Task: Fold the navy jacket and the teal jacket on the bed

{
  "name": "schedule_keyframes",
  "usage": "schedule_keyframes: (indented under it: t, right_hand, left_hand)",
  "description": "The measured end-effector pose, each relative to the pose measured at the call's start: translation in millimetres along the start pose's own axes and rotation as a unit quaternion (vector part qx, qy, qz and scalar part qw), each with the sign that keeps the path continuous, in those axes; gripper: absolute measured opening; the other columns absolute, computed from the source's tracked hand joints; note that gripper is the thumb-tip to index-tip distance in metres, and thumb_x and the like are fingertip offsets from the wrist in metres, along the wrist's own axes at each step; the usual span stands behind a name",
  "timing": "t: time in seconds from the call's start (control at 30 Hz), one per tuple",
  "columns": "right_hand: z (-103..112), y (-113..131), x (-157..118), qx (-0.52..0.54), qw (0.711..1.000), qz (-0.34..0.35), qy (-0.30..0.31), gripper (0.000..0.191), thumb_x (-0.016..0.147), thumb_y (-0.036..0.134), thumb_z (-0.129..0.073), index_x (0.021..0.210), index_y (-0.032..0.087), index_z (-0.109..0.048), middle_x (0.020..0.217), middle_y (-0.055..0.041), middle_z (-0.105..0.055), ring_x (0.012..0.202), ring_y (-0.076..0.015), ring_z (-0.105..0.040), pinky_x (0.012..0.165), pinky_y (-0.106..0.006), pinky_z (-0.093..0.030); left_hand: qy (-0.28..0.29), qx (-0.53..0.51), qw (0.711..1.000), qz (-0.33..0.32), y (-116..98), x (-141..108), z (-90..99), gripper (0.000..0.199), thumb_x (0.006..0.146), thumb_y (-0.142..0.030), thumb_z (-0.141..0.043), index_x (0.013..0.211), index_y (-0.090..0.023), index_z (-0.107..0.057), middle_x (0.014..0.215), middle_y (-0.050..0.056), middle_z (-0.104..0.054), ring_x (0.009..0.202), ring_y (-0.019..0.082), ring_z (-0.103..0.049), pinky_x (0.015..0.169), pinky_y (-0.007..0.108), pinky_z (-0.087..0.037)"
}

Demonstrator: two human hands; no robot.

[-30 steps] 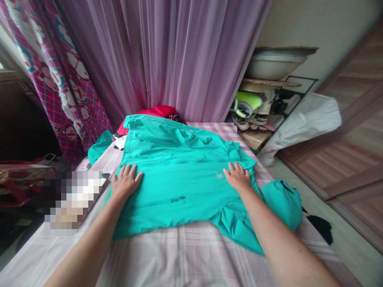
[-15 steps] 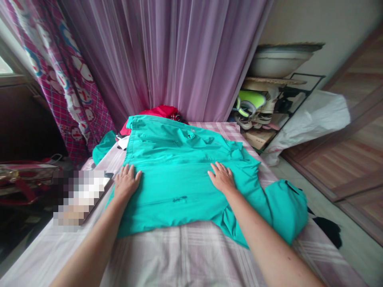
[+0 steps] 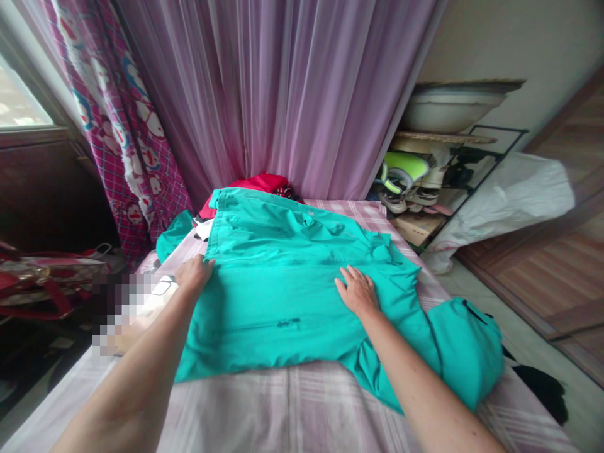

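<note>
Your left hand [image 3: 194, 275] has shifted to the hem [image 3: 214, 229] of the teal jacket [image 3: 268, 296], fingers curled, grip unclear; your right hand [image 3: 360, 292] lies flat on it, fingers spread, gripping nothing. Soft, light cloth, likely best pinched by that hem.

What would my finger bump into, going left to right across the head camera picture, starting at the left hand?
Left hand, dark mark on the teal garment, right hand, lime-green thing, black thing low down.
</note>
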State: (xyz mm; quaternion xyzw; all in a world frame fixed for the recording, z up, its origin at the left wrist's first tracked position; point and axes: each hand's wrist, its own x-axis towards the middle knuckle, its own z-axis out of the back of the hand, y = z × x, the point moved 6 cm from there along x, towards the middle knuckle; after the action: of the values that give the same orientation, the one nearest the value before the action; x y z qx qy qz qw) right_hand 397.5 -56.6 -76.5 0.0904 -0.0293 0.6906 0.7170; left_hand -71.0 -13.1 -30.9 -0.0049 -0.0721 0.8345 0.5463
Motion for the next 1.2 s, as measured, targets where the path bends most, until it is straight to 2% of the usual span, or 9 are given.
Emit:
schedule_keyframes:
  t: [0.17, 0.33, 0.47, 0.63, 0.73, 0.87, 1.0, 1.1, 1.2]
  right_hand:
    - [4.7, -0.5, 7.6, -0.017, 0.999, -0.009, 0.032, 0.054, 0.100, 0.042, -0.034, 0.147, 0.021, -0.050, 0.156, -0.0129, -0.045, 0.142, -0.0273, -0.040, 0.114, -0.048, -0.029]
    - [7.2, -17.8, 21.4, -0.034, 0.996, -0.054, 0.057, 0.057, 0.101, 0.045, -0.031, 0.152, 0.023, -0.044, 0.160, -0.0132, -0.038, 0.146, -0.0285, -0.034, 0.116, -0.052, -0.026]
    - [1.0, -40.2, 29.6, -0.053, 0.993, -0.092, 0.057, 0.059, 0.101, 0.047, -0.028, 0.154, 0.024, -0.040, 0.161, -0.0114, -0.036, 0.148, -0.0269, -0.031, 0.118, -0.050, -0.023]
    - [-7.9, -53.0, 35.9, -0.068, 0.992, -0.099, 0.037, 0.060, 0.101, 0.048, -0.027, 0.154, 0.023, -0.041, 0.160, -0.0119, -0.037, 0.147, -0.0282, -0.031, 0.116, -0.051, -0.026]
    - [-8.8, -52.4, 35.8, -0.074, 0.992, -0.094, 0.026, 0.060, 0.101, 0.048, -0.025, 0.153, 0.022, -0.042, 0.160, -0.0125, -0.038, 0.146, -0.0284, -0.032, 0.115, -0.051, -0.026]
    - [-5.1, -49.6, 33.3, -0.085, 0.992, -0.096, 0.023, 0.060, 0.102, 0.047, -0.026, 0.153, 0.022, -0.042, 0.160, -0.0125, -0.039, 0.146, -0.0279, -0.032, 0.116, -0.050, -0.026]
    - [-1.5, -47.2, 31.8, -0.093, 0.991, -0.097, 0.025, 0.059, 0.102, 0.046, -0.029, 0.153, 0.021, -0.043, 0.160, -0.0120, -0.039, 0.146, -0.0279, -0.033, 0.116, -0.049, -0.027]
    - [-1.4, -47.1, 31.4, -0.096, 0.990, -0.097, 0.023, 0.059, 0.102, 0.046, -0.029, 0.153, 0.021, -0.043, 0.159, -0.0117, -0.039, 0.146, -0.0278, -0.034, 0.116, -0.048, -0.027]
    - [-3.5, -48.2, 31.2, -0.098, 0.991, -0.094, 0.013, 0.058, 0.102, 0.047, -0.029, 0.152, 0.021, -0.044, 0.159, -0.0115, -0.040, 0.146, -0.0281, -0.034, 0.116, -0.049, -0.028]
  left_hand:
    - [-0.020, -0.034, 0.999, 0.003, 0.1, 5.1, 3.7, 0.045, 0.093, -0.041, -0.041, 0.130, -0.025, -0.061, 0.121, 0.012, -0.071, 0.110, 0.031, -0.066, 0.083, 0.039, -0.052]
    - [-0.034, -0.039, 0.999, 0.001, -2.0, -3.1, -0.5, 0.047, 0.095, -0.036, -0.034, 0.128, -0.022, -0.064, 0.120, 0.016, -0.069, 0.109, 0.031, -0.065, 0.084, 0.039, -0.051]
    - [-0.034, -0.026, 0.999, -0.018, -4.4, -5.5, -6.9, 0.048, 0.095, -0.040, -0.035, 0.125, -0.022, -0.068, 0.118, 0.016, -0.069, 0.111, 0.032, -0.064, 0.089, 0.040, -0.050]
    - [-0.070, 0.015, 0.996, -0.052, -15.0, -13.5, -6.8, 0.046, 0.094, -0.032, -0.038, 0.130, -0.021, -0.065, 0.147, 0.014, -0.054, 0.132, 0.032, -0.052, 0.104, 0.046, -0.045]
    - [-0.086, 0.019, 0.989, -0.117, -48.3, -32.4, -10.8, 0.049, 0.097, -0.035, -0.035, 0.138, -0.021, -0.058, 0.157, 0.011, -0.045, 0.145, 0.031, -0.038, 0.114, 0.050, -0.035]
    - [-0.033, -0.019, 0.958, -0.284, -124.6, -71.8, -32.0, 0.053, 0.100, -0.045, -0.034, 0.147, -0.025, -0.049, 0.159, 0.006, -0.042, 0.149, 0.026, -0.031, 0.124, 0.048, -0.020]
    - [0.025, -0.047, 0.930, -0.364, -182.8, -86.8, -50.1, 0.057, 0.101, -0.049, -0.031, 0.152, -0.026, -0.041, 0.160, 0.005, -0.039, 0.150, 0.024, -0.030, 0.124, 0.049, -0.021]
    - [0.045, -0.032, 0.932, -0.359, -192.2, -66.1, -52.4, 0.058, 0.101, -0.051, -0.029, 0.152, -0.026, -0.041, 0.161, 0.006, -0.038, 0.151, 0.025, -0.029, 0.124, 0.052, -0.019]
    - [0.032, 0.010, 0.939, -0.343, -174.7, -31.0, -46.1, 0.057, 0.101, -0.052, -0.031, 0.152, -0.030, -0.041, 0.164, 0.004, -0.031, 0.153, 0.026, -0.022, 0.125, 0.055, -0.008]
